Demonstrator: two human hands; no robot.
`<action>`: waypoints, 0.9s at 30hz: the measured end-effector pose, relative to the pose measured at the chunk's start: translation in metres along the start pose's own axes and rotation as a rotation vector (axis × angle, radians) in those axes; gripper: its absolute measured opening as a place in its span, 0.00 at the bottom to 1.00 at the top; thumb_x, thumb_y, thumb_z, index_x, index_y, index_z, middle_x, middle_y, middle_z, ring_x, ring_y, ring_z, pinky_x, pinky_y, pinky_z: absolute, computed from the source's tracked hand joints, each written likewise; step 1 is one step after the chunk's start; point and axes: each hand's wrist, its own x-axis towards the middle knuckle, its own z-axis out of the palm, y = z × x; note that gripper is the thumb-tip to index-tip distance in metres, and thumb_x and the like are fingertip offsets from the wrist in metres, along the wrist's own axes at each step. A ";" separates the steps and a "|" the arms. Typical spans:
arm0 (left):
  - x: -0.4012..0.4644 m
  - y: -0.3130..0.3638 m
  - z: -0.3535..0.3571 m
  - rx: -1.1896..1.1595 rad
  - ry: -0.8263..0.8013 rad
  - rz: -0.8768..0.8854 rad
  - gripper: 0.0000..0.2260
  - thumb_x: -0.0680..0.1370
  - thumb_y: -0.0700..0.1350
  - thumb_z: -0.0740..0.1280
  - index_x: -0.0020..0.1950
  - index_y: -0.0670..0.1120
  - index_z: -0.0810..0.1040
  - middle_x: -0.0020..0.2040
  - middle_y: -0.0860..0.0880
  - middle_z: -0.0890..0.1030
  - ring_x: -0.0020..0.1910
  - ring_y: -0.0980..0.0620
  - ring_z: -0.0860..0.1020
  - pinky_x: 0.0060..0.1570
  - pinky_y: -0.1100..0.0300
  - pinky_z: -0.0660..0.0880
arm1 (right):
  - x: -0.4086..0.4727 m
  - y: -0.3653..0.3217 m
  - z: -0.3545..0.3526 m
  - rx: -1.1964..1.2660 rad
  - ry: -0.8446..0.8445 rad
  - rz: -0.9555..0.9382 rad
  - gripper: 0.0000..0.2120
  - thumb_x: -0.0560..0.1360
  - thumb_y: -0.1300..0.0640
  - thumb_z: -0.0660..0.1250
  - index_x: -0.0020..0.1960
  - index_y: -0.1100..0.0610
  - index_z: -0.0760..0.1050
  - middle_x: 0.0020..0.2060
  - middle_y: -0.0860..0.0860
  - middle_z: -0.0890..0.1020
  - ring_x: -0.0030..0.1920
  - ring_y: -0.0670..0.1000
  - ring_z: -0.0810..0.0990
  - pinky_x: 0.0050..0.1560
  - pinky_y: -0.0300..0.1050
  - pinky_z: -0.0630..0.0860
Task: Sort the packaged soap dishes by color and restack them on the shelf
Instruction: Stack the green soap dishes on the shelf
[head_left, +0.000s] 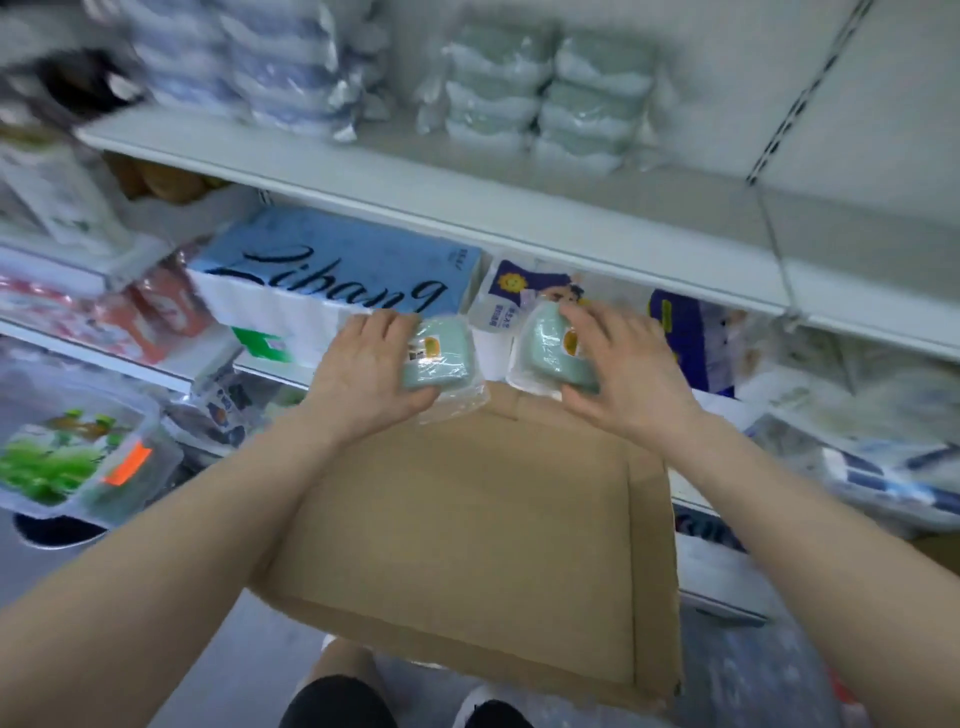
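My left hand grips a pale green soap dish in clear plastic wrap, held above the far edge of a cardboard box. My right hand grips a second green wrapped soap dish beside it. Each packet carries a small orange sticker. On the upper white shelf stand two stacks of green wrapped soap dishes at the middle and stacks of blue ones to the left. The picture is blurred.
An open cardboard box with a bare bottom sits below my arms. The lower shelf holds a blue tissue pack, other paper packs and red packets. Green-printed packages lie at the lower left. The upper shelf's right part is bare.
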 end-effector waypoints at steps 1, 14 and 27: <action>0.011 0.000 -0.015 -0.006 0.064 0.017 0.37 0.65 0.65 0.62 0.66 0.41 0.72 0.56 0.41 0.76 0.54 0.39 0.73 0.59 0.48 0.69 | 0.009 0.001 -0.016 -0.013 0.063 -0.016 0.38 0.64 0.44 0.66 0.71 0.55 0.66 0.62 0.57 0.74 0.58 0.61 0.74 0.57 0.56 0.69; 0.178 -0.019 -0.111 0.040 0.130 0.172 0.37 0.68 0.60 0.73 0.72 0.45 0.68 0.64 0.40 0.70 0.60 0.38 0.70 0.62 0.48 0.67 | 0.124 0.054 -0.104 -0.085 0.192 0.186 0.37 0.66 0.47 0.73 0.71 0.54 0.66 0.63 0.58 0.74 0.61 0.62 0.73 0.61 0.57 0.67; 0.392 -0.021 -0.138 -0.040 0.138 0.282 0.33 0.70 0.61 0.71 0.69 0.49 0.66 0.65 0.44 0.72 0.61 0.40 0.72 0.63 0.47 0.69 | 0.260 0.118 -0.149 -0.063 0.227 0.281 0.37 0.69 0.51 0.72 0.74 0.53 0.62 0.69 0.56 0.69 0.67 0.62 0.68 0.67 0.54 0.62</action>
